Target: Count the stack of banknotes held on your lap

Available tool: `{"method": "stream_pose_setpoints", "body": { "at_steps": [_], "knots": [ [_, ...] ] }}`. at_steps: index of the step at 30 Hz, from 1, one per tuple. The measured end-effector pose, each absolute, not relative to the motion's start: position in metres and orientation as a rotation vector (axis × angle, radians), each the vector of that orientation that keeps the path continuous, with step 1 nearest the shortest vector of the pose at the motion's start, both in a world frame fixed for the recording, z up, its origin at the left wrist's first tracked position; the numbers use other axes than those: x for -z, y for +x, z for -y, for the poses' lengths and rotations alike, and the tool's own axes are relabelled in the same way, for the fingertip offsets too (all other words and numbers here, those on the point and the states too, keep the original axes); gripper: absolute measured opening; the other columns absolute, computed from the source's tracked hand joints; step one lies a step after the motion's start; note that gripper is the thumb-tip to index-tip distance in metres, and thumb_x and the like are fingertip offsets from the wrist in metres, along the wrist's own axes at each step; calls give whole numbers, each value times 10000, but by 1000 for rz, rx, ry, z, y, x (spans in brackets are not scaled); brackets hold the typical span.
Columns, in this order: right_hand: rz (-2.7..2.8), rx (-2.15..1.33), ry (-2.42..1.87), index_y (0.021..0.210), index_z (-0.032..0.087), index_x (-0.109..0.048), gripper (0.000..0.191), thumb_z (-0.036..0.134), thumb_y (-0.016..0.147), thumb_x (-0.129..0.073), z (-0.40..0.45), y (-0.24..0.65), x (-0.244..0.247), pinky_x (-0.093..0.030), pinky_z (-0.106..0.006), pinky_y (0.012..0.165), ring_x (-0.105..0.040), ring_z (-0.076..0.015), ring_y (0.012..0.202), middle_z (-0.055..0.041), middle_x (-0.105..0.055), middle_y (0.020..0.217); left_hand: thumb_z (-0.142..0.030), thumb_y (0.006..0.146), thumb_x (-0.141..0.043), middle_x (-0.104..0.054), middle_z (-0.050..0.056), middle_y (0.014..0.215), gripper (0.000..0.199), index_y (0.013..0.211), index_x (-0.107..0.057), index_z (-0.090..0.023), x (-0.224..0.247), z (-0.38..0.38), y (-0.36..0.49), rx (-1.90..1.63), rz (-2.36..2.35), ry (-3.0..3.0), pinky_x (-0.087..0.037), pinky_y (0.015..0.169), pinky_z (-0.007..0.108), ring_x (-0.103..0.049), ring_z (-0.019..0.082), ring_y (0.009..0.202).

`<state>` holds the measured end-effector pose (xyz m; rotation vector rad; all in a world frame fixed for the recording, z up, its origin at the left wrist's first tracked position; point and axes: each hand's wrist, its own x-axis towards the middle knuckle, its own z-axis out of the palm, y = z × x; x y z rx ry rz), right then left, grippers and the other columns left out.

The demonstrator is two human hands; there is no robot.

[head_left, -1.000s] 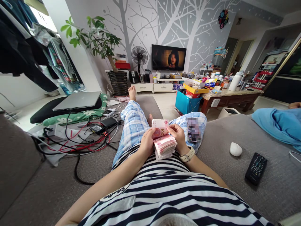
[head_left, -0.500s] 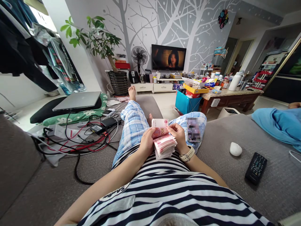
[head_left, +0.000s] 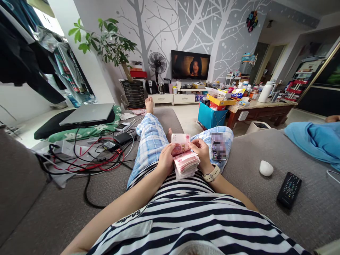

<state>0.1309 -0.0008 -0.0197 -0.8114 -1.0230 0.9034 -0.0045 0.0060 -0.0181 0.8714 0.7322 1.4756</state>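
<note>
Over my lap I hold a thick wad of pink 100 banknotes (head_left: 186, 164), folded over so that loose note ends fan toward me. My left hand (head_left: 166, 156) is closed on its left side, the thumb pressed on the upper notes. At the right edge my right hand (head_left: 200, 150) pinches the notes between thumb and fingers; some of its fingers are hidden behind the wad. A watch with a pale strap (head_left: 211, 173) is on my right wrist. Beside that hand a phone (head_left: 218, 146) with a lit screen lies on my right thigh.
On the grey sofa (head_left: 247, 191) to my right lie a white mouse (head_left: 266, 168) and a black remote control (head_left: 289, 190). Tangled cables (head_left: 114, 159) and a closed laptop (head_left: 87, 114) are at my left. A cluttered low table (head_left: 262, 105) stands ahead on the right.
Both hands stay nearly in place on the banknotes. The upper notes between my fingers have shifted very slightly. The picture on the television has changed a little.
</note>
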Motion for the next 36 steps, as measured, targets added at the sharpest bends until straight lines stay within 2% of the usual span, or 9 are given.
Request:
{"method": "stream_pose_setpoints", "body": {
  "at_steps": [6, 12, 19, 24, 31, 36],
  "knots": [
    [1023, -952, -770, 823, 193, -615, 247, 352, 672, -728, 2, 131, 19, -443, -270, 626, -554, -141, 653, 6, -640, 706, -324, 693, -697, -674, 23, 810, 188, 800, -684, -170, 26, -12, -6, -1470, -724, 926, -469, 769, 319, -592, 190, 757],
    [1102, -895, -829, 719, 173, -641, 229, 395, 713, -697, 5, 132, 16, -437, -266, 617, -531, -134, 642, -1, -629, 674, -267, 735, -663, -665, 9, 752, 77, 744, -691, -195, 23, -9, -7, -1442, -685, 921, -477, 745, 308, -590, 182, 715],
    [1089, -870, -853, 705, 173, -634, 233, 395, 702, -704, 4, 132, 18, -429, -268, 604, -525, -137, 639, -3, -625, 671, -266, 710, -657, -677, 29, 779, 90, 714, -692, -183, 21, -8, -6, -1486, -747, 933, -480, 757, 320, -590, 194, 746],
    [1104, -877, -848, 721, 175, -631, 229, 394, 709, -696, 5, 132, 18, -426, -270, 609, -519, -140, 644, -2, -615, 676, -342, 674, -670, -671, 27, 735, 171, 692, -671, -172, 23, -8, -5, -1505, -767, 899, -477, 732, 321, -582, 203, 732],
    [1160, -880, -827, 729, 181, -605, 211, 383, 746, -663, 5, 134, 19, -408, -265, 608, -496, -136, 636, 12, -576, 675, -380, 619, -710, -633, 0, 690, 225, 661, -639, -170, 26, -11, -5, -1503, -768, 835, -457, 677, 287, -533, 158, 658],
    [1179, -869, -828, 725, 186, -581, 216, 389, 757, -649, 6, 135, 19, -397, -261, 608, -478, -135, 639, 18, -552, 675, -427, 628, -716, -657, 10, 707, 277, 694, -638, -171, 25, -12, -3, -1511, -772, 807, -484, 729, 309, -583, 176, 684]
  ]
}}
